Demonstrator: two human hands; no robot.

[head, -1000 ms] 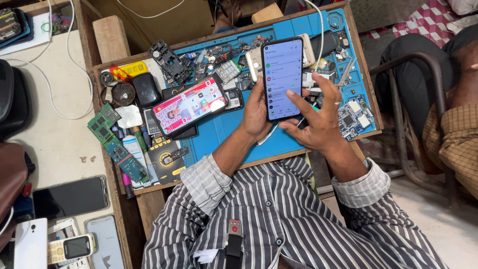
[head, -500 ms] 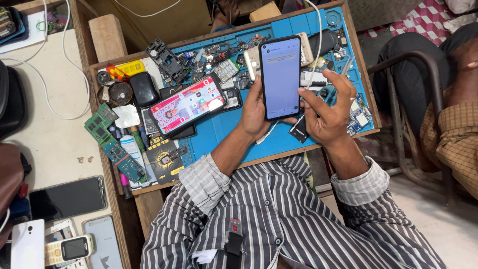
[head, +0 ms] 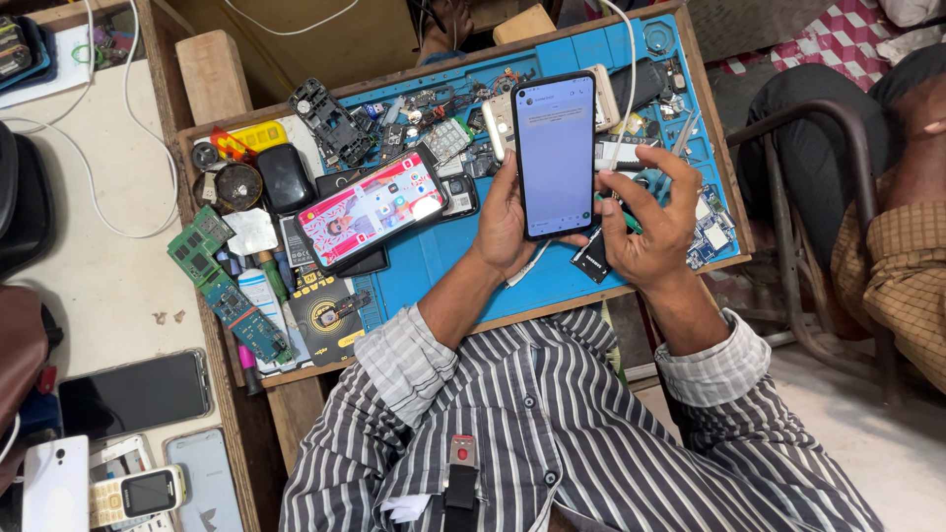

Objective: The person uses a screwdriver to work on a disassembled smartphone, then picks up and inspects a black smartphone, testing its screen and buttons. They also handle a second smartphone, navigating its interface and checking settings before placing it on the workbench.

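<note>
**Phone screen changes, right hand pulls back**

The smartphone (head: pixel 555 153) now shows a pale, mostly blank page where a list filled it a second ago. The right hand (head: pixel 645 222) has drawn its thumb off the glass and sits just beside the phone's lower right edge, fingers loosely curled and spread. The left hand (head: pixel 505 222) grips the phone's left edge and back, holding it upright above the blue mat (head: pixel 434 261) on the table (head: pixel 246 389). A second lit phone (head: pixel 370 207) lies on the mat, left of the hands.
</note>
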